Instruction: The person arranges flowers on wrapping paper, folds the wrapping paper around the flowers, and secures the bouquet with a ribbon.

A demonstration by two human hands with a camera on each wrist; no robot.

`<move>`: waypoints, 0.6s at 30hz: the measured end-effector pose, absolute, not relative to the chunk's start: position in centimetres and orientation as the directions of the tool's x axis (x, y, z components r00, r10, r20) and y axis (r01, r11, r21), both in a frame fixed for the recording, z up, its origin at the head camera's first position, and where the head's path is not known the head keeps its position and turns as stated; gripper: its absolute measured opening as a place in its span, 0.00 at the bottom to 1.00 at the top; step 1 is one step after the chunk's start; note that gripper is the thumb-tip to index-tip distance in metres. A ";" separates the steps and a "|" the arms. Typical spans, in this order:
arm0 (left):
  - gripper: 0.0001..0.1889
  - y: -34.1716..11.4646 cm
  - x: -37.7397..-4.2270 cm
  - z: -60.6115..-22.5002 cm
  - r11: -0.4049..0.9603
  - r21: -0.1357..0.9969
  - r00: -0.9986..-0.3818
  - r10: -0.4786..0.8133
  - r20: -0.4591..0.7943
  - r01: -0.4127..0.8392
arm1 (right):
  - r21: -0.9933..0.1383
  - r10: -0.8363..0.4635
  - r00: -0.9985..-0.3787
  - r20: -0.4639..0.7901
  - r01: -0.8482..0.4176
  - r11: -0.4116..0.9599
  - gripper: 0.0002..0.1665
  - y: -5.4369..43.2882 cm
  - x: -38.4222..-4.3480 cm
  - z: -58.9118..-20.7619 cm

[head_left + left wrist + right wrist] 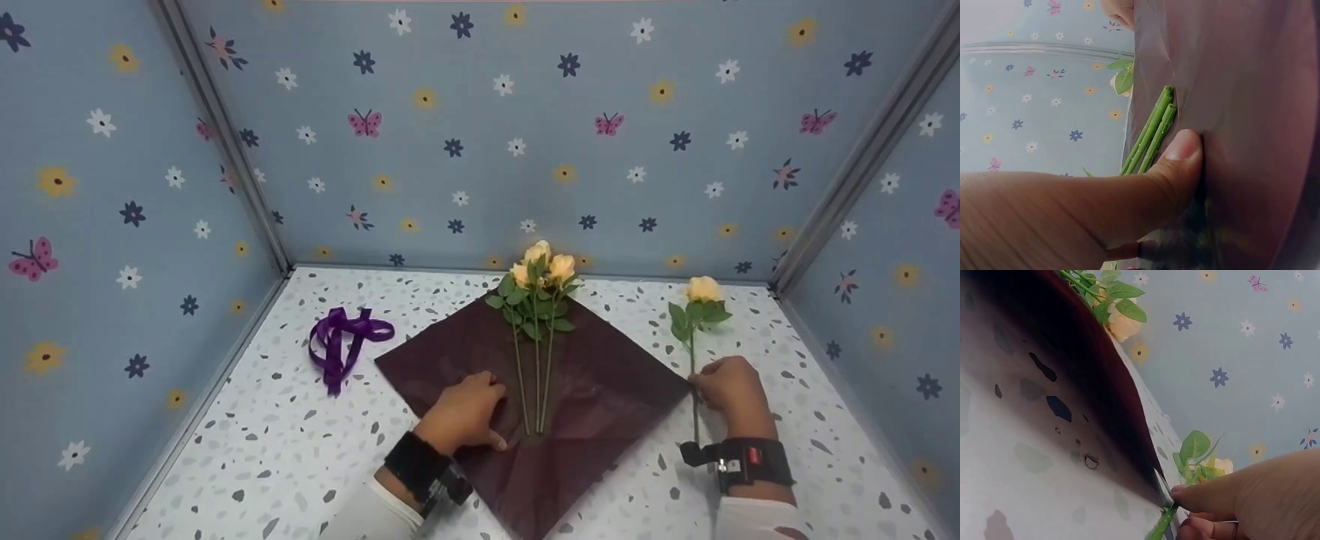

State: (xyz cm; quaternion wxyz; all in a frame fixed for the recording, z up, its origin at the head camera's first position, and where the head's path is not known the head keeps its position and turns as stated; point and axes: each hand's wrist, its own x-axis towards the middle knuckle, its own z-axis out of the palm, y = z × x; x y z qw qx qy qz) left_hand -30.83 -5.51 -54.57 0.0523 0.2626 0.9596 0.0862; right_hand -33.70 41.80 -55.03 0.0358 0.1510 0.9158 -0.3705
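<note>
In the head view, a dark maroon wrapping sheet (592, 405) lies like a diamond on the table. Three peach roses (536, 300) rest on it, blooms at the back corner and stems toward the front. My left hand (465, 412) rests on the sheet left of the stems; its thumb (1182, 149) lies near the cut stem ends (1154, 126) in the left wrist view. Another peach rose (703, 291) lies to the right. Its green stem (1163, 524) is pinched by my right hand (727, 386), right beside the sheet's right corner.
A loosely looped purple ribbon (335, 349) lies left of the sheet on the speckled white table (247, 450). Flower-and-butterfly patterned panels (517, 127) close off the back and both sides. Each wrist wears a black strap with a camera (757, 461).
</note>
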 end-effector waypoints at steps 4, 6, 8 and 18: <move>0.45 -5.6 -30.8 -54.6 0.848 0.196 -0.857 0.512 -0.057 0.493 | -0.658 0.263 -0.949 -0.177 0.312 0.685 0.26 41.7 -33.7 -54.9; 0.46 -5.6 -30.7 -54.6 0.848 0.194 -0.857 0.512 -0.056 0.493 | -0.641 0.273 -0.947 -0.167 0.315 0.700 0.27 41.7 -33.6 -54.8; 0.46 -5.5 -30.8 -54.6 0.848 0.193 -0.857 0.512 -0.055 0.494 | -0.613 0.278 -0.949 -0.151 0.310 0.726 0.27 41.8 -33.6 -54.7; 0.44 -5.7 -30.7 -54.5 0.841 0.205 -0.855 0.518 -0.036 0.501 | -0.476 0.310 -0.942 -0.131 0.334 0.813 0.12 41.5 -33.5 -54.2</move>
